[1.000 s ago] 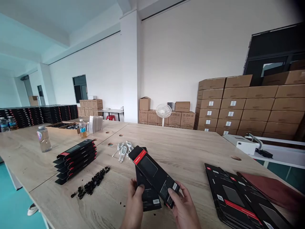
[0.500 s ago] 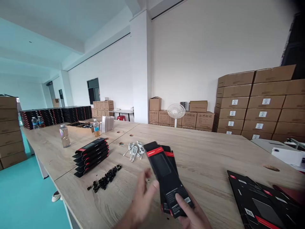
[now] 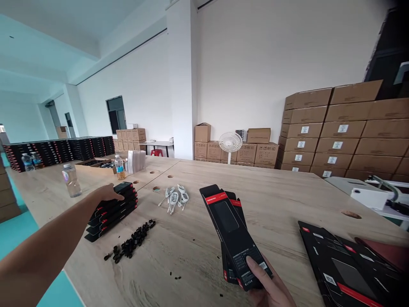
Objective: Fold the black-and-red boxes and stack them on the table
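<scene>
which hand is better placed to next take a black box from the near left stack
Probably the left hand: it is at the stack of slim black boxes, while the right hand holds black cardboard boxes with red bands.

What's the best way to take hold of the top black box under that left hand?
Probably by the middle of its long edges, coming from above: the top black box is slim and lies on other boxes, which block its underside. The left hand hides part of it.
</scene>
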`<act>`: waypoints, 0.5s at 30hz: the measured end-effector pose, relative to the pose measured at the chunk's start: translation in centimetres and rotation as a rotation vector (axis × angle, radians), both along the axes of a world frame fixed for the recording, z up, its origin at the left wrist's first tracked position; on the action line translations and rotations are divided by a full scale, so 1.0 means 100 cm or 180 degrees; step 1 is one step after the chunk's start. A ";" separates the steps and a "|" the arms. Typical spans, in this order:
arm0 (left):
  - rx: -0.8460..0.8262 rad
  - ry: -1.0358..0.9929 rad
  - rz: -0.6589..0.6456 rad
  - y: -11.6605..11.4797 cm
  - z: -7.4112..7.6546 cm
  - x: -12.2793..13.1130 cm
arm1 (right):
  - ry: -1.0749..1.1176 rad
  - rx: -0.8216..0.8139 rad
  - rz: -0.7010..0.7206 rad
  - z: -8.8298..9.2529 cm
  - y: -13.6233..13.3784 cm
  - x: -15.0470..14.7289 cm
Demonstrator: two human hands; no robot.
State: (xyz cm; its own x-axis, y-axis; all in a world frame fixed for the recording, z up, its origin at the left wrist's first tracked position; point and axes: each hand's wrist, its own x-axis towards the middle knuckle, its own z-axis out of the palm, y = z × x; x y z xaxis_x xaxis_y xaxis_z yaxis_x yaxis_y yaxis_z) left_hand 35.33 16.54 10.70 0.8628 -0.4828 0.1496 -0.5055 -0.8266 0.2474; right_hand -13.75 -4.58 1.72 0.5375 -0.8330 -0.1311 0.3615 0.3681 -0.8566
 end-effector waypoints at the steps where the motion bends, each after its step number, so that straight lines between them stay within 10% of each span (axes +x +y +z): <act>1: 0.0109 0.0144 -0.0033 0.003 -0.006 0.005 | 0.0010 0.0033 0.0015 0.001 0.001 0.000; 15: 0.0670 0.0421 -0.0745 0.024 -0.015 -0.002 | 0.0071 0.0088 -0.0025 0.001 -0.002 -0.001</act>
State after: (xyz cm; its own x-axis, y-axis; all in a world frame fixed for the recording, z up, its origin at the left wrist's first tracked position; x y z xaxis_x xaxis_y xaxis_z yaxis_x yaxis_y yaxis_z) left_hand 35.11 18.91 9.18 0.7302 -0.6785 -0.0801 -0.6625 -0.7319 0.1597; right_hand -13.81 -4.82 1.85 0.5278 -0.8330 -0.1661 0.3454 0.3891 -0.8540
